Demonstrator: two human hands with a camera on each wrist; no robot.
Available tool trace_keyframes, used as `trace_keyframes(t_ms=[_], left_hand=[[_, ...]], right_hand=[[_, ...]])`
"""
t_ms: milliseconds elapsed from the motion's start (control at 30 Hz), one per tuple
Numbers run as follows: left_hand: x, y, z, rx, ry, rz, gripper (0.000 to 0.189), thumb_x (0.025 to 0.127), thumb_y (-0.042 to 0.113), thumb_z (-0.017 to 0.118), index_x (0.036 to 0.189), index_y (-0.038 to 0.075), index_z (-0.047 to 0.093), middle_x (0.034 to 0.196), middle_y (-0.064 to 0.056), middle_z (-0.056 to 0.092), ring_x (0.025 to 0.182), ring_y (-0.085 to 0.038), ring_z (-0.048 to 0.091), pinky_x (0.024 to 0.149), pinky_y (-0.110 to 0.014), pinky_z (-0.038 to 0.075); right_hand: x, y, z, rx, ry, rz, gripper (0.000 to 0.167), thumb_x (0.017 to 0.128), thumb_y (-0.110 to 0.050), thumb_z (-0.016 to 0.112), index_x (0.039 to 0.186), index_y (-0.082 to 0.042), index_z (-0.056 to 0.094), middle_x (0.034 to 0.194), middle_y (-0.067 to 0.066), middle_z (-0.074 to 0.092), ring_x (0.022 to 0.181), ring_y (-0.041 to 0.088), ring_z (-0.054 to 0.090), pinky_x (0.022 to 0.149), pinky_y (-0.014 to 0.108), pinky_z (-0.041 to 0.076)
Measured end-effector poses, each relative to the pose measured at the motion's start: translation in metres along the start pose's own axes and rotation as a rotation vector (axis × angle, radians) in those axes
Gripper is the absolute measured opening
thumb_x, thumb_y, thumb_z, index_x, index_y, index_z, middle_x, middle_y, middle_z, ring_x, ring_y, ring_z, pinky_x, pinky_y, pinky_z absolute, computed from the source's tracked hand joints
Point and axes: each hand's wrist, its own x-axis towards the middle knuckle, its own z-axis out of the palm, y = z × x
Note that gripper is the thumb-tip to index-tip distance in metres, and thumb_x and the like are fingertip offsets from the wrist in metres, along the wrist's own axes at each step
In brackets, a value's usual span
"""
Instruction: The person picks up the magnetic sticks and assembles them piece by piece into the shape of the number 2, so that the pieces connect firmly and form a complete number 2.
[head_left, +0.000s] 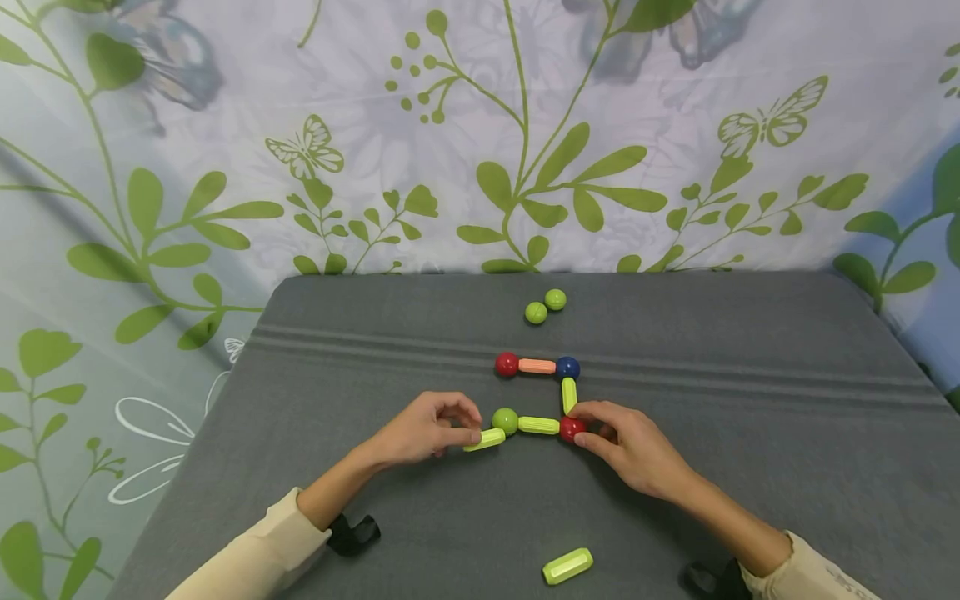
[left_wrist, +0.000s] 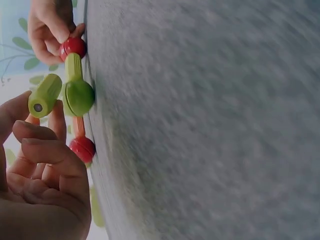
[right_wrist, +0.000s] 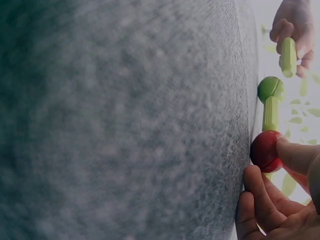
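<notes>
Left hand (head_left: pixel 427 429), lower frame a bit left of centre, is pinching a lime rod (head_left: pixel 486 439) just beside the green ball (head_left: pixel 506 421). Right hand (head_left: pixel 637 446), lower right of centre, has the red ball (head_left: pixel 572 429) between thumb and fingers, with another rod (head_left: pixel 569 395) running up from it to the blue ball (head_left: pixel 567 367). There's also a spare rod (head_left: pixel 567 566) on the table (head_left: pixel 435 533), bottom of the frame just right of centre.

Head view evenly lit, soft shadows; wrist views hazy, grey cloth (left_wrist: pixel 210 120) blurred.
</notes>
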Motion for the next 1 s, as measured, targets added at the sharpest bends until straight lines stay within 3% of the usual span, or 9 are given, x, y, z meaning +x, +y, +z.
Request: trace_keyframes(t_ms=[267,533,1000], left_hand=[[-0.0001,-0.0076,-0.0046,0.012,0.034,-0.005,0.025,0.093,0.015,0.070,0.110,-0.002,0.065,0.094,-0.006,0.068,0.055,-0.012,0.045,0.051,-0.025,0.039],[0.0014,-0.0066,0.0017,-0.008,-0.001,0.003,0.023,0.092,0.012,0.070,0.109,-0.003,0.065,0.092,-0.006,0.068,0.055,-0.012,0.044,0.051,-0.024,0.039],[-0.0006,-0.0095,-0.0014,0.021,0.030,-0.030,0.023,0.093,0.015,0.069,0.110,-0.001,0.065,0.091,-0.006,0.067,0.057,-0.012,0.045,0.050,-0.025,0.038]], right_hand=[[-0.0002,-0.0015,-0.0013,-0.008,-0.009,0.011,0.027,0.091,-0.015,0.072,0.118,-0.016,0.068,0.101,-0.006,0.065,0.068,0.007,0.054,0.060,0.026,0.045],[0.0002,-0.0013,0.0000,-0.011,0.000,0.006,0.027,0.091,-0.015,0.073,0.118,-0.017,0.068,0.099,-0.007,0.065,0.067,0.006,0.054,0.059,0.026,0.045],[0.0004,-0.0019,-0.0005,-0.004,0.003,0.009,0.028,0.091,-0.013,0.073,0.118,-0.015,0.068,0.100,-0.006,0.065,0.068,0.006,0.054,0.059,0.026,0.046]])
